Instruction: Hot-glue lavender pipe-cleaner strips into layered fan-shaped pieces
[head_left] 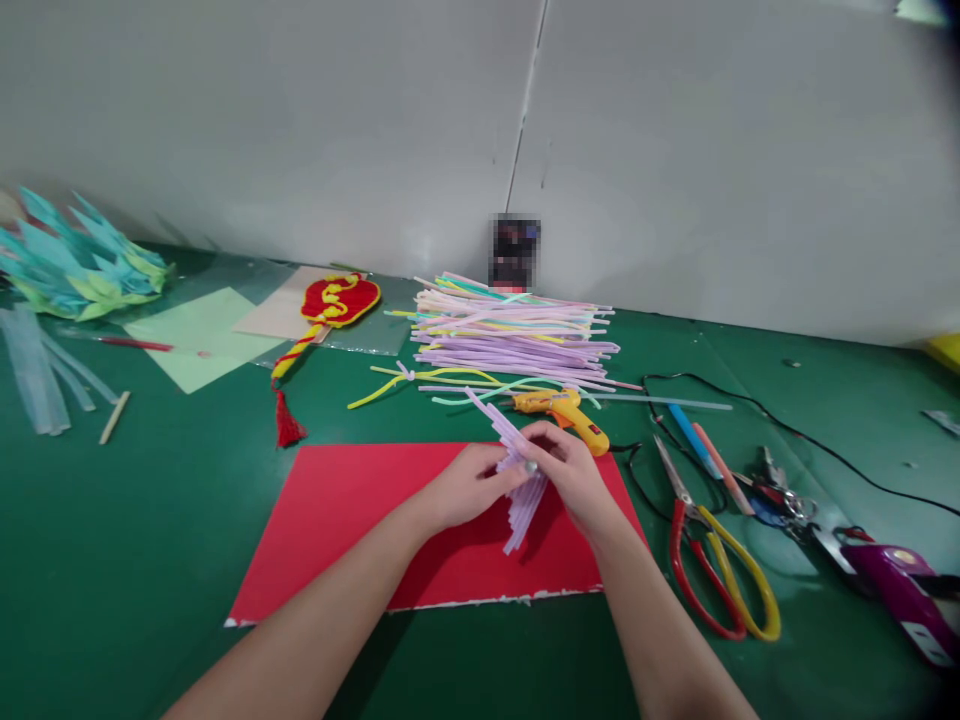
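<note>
Over a red felt sheet (352, 530) my two hands meet around a small bundle of lilac pipe cleaners (523, 515). My left hand (469, 485) is closed on the bundle's middle from the left. From the right, my right hand (570, 470) pinches the same bundle with its fingers curled. The stems stick out above the hands toward the back and below them over the red sheet. A yellow glue gun (570, 415) lies just behind my right hand.
A big heap of pastel pipe cleaners (510, 335) lies behind the sheet. Red and yellow-handled scissors (712, 560), pens, pliers and a purple tool (900, 590) sit at the right with a black cord. A red and yellow ornament (337, 300), paper sheets and teal leaves (75, 265) are at the left.
</note>
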